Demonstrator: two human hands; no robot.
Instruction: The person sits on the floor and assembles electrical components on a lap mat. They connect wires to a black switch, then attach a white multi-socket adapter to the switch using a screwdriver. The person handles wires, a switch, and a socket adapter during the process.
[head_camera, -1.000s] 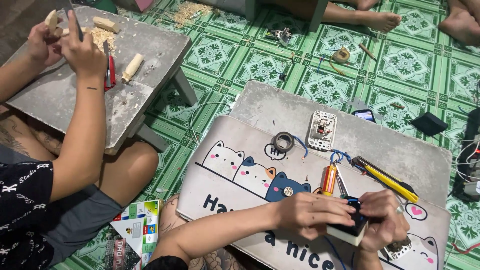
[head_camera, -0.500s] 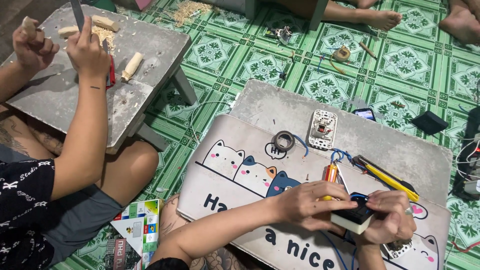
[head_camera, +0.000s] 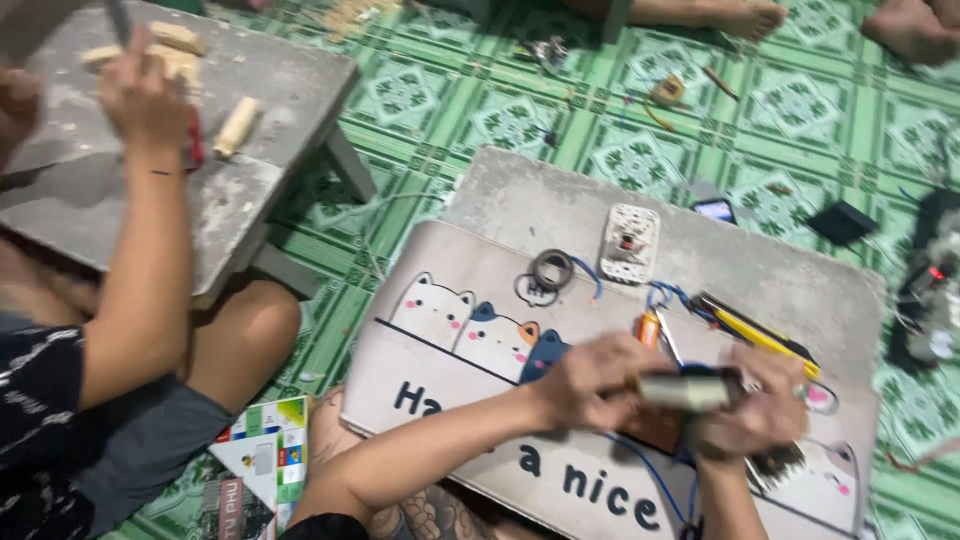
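Observation:
My left hand (head_camera: 588, 380) and my right hand (head_camera: 752, 418) together grip a small pale and black box-shaped part (head_camera: 688, 390) just above a mat printed with cartoon cats (head_camera: 450, 330). A blue wire (head_camera: 655, 480) trails from the part down toward me. The picture is blurred, so the part's details are unclear. An orange-handled screwdriver (head_camera: 650, 327) lies on the mat just behind my left hand. A yellow and black tool (head_camera: 762, 332) lies behind my right hand.
On the grey low table (head_camera: 780, 270) lie a roll of tape (head_camera: 552, 268), a white socket plate (head_camera: 630, 243) and a phone (head_camera: 714, 210). Another person's arm (head_camera: 150, 250) works over a second grey table (head_camera: 270, 120) with wooden pieces (head_camera: 237, 125). A power strip (head_camera: 928, 300) lies at the right.
My hands have turned the small part so that its pale side faces up, and they have shifted slightly. The other person's hands have moved over the wooden pieces. The view has drifted.

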